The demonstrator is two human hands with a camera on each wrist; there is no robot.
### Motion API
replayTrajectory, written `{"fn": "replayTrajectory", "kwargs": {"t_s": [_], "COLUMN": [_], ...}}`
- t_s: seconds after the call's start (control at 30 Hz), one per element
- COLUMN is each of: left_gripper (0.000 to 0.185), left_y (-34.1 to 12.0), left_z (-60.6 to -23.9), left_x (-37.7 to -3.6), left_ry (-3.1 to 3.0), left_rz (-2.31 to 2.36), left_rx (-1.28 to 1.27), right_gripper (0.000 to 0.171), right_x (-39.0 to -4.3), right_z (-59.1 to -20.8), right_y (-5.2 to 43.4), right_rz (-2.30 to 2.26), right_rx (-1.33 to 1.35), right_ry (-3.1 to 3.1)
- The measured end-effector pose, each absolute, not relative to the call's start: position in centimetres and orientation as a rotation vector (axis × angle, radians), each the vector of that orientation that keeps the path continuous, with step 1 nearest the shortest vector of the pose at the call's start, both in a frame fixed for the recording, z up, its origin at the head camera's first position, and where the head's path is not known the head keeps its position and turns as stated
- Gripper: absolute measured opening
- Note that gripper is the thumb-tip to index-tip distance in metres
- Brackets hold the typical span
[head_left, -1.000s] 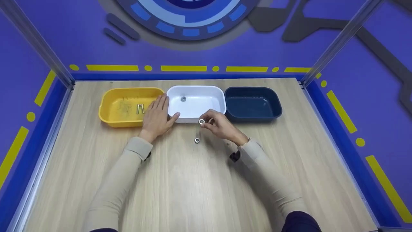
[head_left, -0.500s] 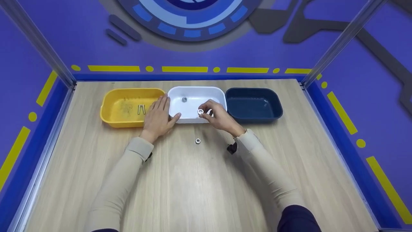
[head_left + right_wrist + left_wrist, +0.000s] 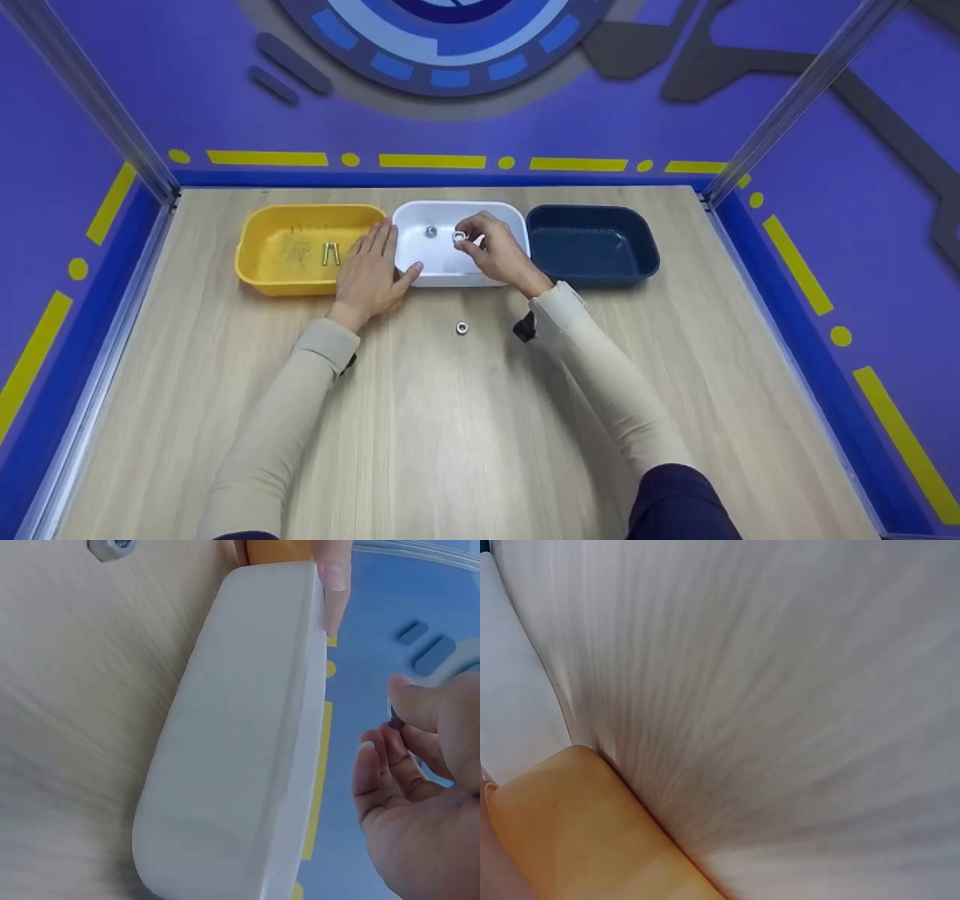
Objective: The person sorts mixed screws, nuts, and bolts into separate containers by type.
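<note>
The person's right hand point(image 3: 499, 255) pinches a small silver hexagonal metal nut point(image 3: 459, 237) between thumb and fingertips and holds it in the air above the inside of the white rectangular plastic tub point(image 3: 450, 279), which stands in the middle of a row of three. In the right wrist view the thumb and curled fingers point(image 3: 382, 765) close on a dark sliver of the nut, most of it hidden behind them. The left hand point(image 3: 370, 271) lies flat with its fingers straight and together over the seam between the yellow rectangular plastic tub point(image 3: 255, 274) and the white one, the thumb spread against the white tub's near corner; it holds nothing. A second silver nut of the same kind point(image 3: 431, 232) lies on the floor of the white tub just left of the held one, a third point(image 3: 462, 328) rests on the pale wood-grain tabletop point(image 3: 450, 435) near the right wrist, and two short silver bolts point(image 3: 330, 253) lie side by side in the yellow tub. The dark blue rectangular plastic tub point(image 3: 592, 279) on the right shows nothing inside. The nut is probably rigid, dense for its size and smooth, so it can slip or roll off its flats; a fingertip pinch across two opposite flats, as here, looks the surest hold, and it needs little force.
</note>
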State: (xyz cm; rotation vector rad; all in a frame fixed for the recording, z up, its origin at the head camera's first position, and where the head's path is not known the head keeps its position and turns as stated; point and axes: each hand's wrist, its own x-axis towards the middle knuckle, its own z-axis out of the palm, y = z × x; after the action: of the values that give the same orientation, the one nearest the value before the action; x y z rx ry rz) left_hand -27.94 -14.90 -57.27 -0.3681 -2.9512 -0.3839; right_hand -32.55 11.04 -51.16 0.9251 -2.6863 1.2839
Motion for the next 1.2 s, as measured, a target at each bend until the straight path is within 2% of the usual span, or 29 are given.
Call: {"fn": "replayTrajectory", "kwargs": {"t_s": [0.67, 1.2], "left_gripper": [0.095, 0.097], "left_y": [-14.5, -14.7], "left_z": [-57.3, -57.2], "left_x": [-28.0, -27.9], "left_ry": [-2.954, -2.981], "left_rz": [-0.383, -0.383], "left_rx": [-0.376, -0.353], "right_gripper": [0.022, 0.033], "right_x": [-35.5, -35.8], "right_z": [-52.5, -53.0], "right_y": [8.7, 8.7], "right_rz": [1.233, 1.27], "right_rx": [0.677, 0.656], "right_ry": [-2.746, -2.796]}}
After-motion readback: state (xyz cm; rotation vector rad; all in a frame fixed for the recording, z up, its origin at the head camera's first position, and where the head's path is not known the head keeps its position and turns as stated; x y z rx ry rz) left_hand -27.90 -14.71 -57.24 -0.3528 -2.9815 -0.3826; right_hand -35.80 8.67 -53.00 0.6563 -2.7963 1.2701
